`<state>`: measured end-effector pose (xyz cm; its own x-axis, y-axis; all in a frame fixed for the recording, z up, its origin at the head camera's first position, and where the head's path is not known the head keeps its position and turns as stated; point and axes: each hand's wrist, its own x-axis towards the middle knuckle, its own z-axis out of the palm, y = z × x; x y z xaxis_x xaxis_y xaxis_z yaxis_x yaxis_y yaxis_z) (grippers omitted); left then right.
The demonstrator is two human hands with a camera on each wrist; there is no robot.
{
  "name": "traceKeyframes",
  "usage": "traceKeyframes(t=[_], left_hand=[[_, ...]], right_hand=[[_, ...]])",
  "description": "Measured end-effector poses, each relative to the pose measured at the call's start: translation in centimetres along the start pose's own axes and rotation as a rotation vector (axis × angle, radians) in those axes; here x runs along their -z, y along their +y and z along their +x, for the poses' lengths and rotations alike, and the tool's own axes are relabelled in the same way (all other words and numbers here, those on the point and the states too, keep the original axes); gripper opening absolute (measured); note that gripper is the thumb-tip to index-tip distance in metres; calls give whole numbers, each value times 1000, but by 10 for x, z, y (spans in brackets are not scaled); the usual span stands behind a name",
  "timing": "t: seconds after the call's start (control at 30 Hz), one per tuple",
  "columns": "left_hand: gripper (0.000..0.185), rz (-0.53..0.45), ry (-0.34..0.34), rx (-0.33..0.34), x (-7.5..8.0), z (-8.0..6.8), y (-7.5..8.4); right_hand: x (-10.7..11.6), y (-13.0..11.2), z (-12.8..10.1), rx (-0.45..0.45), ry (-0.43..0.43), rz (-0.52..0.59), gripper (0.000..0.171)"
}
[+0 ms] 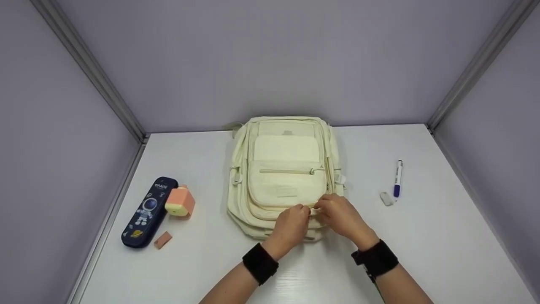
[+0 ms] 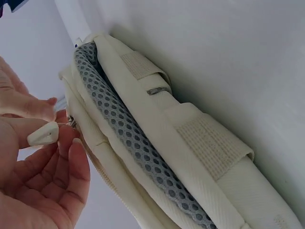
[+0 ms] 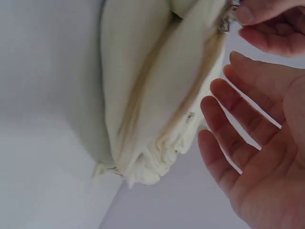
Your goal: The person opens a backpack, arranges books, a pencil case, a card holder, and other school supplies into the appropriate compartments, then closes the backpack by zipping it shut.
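Note:
A cream backpack (image 1: 287, 152) lies on its back on the white table, front pockets facing up. At its lower front edge my left hand (image 1: 291, 226) pinches a zipper pull; the metal slider (image 3: 228, 19) shows at those fingertips in the right wrist view. A pale pull tab (image 2: 44, 134) hangs over the fingers in the left wrist view. My right hand (image 1: 341, 215) is close beside the left, by the pocket's lower right corner. Its fingers (image 3: 238, 109) are spread and loosely bent near the bag's edge, with nothing between them.
To the left lie a dark blue astronaut pencil case (image 1: 147, 215), a pink-and-yellow block-shaped item (image 1: 180, 202) against it, and a small pinkish-brown piece (image 1: 163, 240). A marker (image 1: 398, 178) and a small grey-white eraser (image 1: 386, 198) lie right. Grey walls (image 1: 287, 59) enclose the table.

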<state>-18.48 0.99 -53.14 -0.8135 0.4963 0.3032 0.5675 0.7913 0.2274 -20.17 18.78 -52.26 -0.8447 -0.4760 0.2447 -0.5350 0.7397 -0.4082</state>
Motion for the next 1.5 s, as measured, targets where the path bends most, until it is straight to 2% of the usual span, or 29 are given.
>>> traceKeyframes(t=[0.1,0.23,0.47,0.6,0.8,1.13,1.33,1.5], left_hand=[[10,38,-40,5,0,-1,-1],[13,75,-82,0,1,-1,-1],[15,139,-90,0,9,-5,-6],[17,155,-56,28,14,-12,-15],[19,110,10,66,24,-26,-32],[5,43,7,207,43,-49,-65],[5,0,49,253,51,-62,-85],[6,-12,60,263,55,-66,-100]], right_hand=[[-11,5,0,78,16,-81,16],[-17,9,1,109,47,-143,15],[-17,15,-1,125,84,-118,13],[-18,16,-3,105,90,-102,12],[-20,17,-4,107,105,-100,12],[-19,19,-5,104,103,-54,9],[-17,19,-6,105,111,-55,10],[-16,19,-5,108,134,-43,10]])
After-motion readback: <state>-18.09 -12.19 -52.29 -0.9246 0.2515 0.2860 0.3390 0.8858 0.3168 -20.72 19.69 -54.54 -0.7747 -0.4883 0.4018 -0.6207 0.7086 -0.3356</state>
